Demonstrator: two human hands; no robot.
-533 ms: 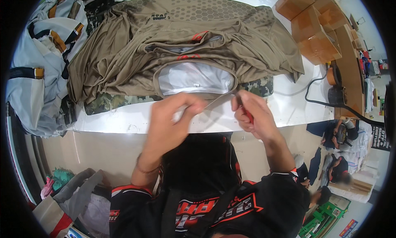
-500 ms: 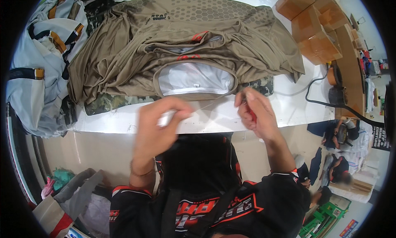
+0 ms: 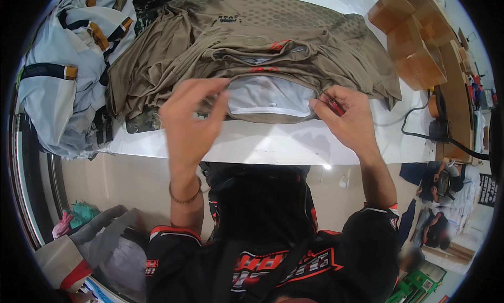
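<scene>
A brown jersey (image 3: 173,66) with a hexagon pattern lies on the white table, its neck opening toward me and showing a pale lining (image 3: 270,95) with a small tag. My right hand (image 3: 346,108) is closed around small red-handled snips (image 3: 333,105), thumb and fingertips at the right end of the neckline. My left hand (image 3: 194,114), slightly blurred, hovers at the left end of the neckline. Its thumb and fingers are apart, with nothing visible between them. I cannot tell whether it touches the fabric.
Grey-white garments (image 3: 52,103) are heaped at the left, and camouflage fabric (image 3: 139,123) shows under the jersey. Cardboard boxes (image 3: 417,56) stand at the right beside a black cable (image 3: 462,145). The white table's (image 3: 262,145) near edge runs before me. Bags (image 3: 115,256) sit at lower left.
Both hands have moved up from the table's front strip to the two ends of the neckline. A thin thread seen between them earlier no longer shows. The view has shifted slightly.
</scene>
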